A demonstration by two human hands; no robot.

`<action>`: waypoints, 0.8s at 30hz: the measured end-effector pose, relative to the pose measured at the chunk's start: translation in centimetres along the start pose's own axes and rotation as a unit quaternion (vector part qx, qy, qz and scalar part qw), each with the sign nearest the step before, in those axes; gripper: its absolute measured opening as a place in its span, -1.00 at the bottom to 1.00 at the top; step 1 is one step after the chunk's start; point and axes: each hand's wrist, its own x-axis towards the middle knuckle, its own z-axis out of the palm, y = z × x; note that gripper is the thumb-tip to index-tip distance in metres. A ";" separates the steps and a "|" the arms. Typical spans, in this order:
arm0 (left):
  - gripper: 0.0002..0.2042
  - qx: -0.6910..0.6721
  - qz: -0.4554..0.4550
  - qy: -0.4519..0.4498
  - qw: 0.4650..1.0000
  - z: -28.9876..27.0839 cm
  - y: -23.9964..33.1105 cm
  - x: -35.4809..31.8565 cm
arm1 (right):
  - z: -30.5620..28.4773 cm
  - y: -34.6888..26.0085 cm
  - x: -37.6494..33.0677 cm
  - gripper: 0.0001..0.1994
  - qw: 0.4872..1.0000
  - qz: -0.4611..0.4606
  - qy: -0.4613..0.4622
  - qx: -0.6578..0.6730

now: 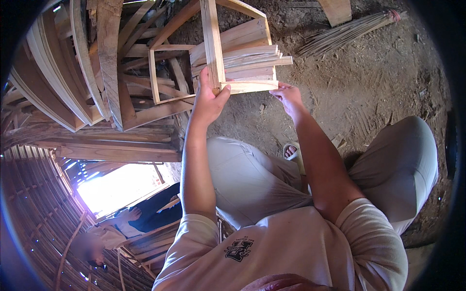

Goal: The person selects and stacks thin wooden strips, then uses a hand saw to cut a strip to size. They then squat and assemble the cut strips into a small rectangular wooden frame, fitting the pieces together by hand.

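A light-coloured wooden frame with an upright post stands in front of me. My left hand is closed round the post's near end, thumb toward the near crossbar. At the crossbar's other end, my right hand pinches the corner between thumb and fingers. Several loose wooden slats lie behind the crossbar, some sticking out past the frame's right side. The fingertips of both hands are partly hidden by the wood.
Long curved boards and other timber crowd the left. A bundle of thin sticks lies on the dirt floor at the far right, beside a board piece. Another person is at the lower left, near a bright opening.
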 end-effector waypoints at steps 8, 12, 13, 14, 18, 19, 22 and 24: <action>-0.35 0.026 0.000 -0.007 1.000 0.1 0.5 0.1 | -0.5 0.4 0.4 -0.51 1.000 0.001 -0.002 0.000; -0.35 0.014 -0.003 -0.008 1.000 0.0 0.3 0.0 | -0.4 0.4 0.3 -0.52 1.000 0.001 0.000 -0.001; -0.35 0.012 -0.002 -0.008 1.000 0.1 0.3 0.1 | -0.4 0.4 0.3 -0.52 1.000 0.000 0.000 0.001; -0.35 0.010 -0.002 -0.009 1.000 0.1 0.4 0.0 | -0.4 0.3 0.3 -0.52 1.000 0.000 -0.001 0.000; -0.35 0.024 0.004 -0.009 1.000 0.0 0.1 0.0 | -0.4 0.4 0.4 -0.53 1.000 0.000 -0.002 -0.001; -0.35 0.020 0.001 -0.010 1.000 0.1 0.2 0.0 | -0.5 0.4 0.5 -0.53 1.000 -0.002 -0.001 0.000; -0.34 0.014 -0.002 -0.012 1.000 0.1 0.2 0.0 | -0.6 0.6 0.6 -0.54 1.000 -0.008 -0.005 0.006; -0.33 0.019 0.005 -0.011 1.000 0.0 -0.1 -0.1 | -0.4 0.4 0.4 -0.55 1.000 -0.004 -0.003 0.002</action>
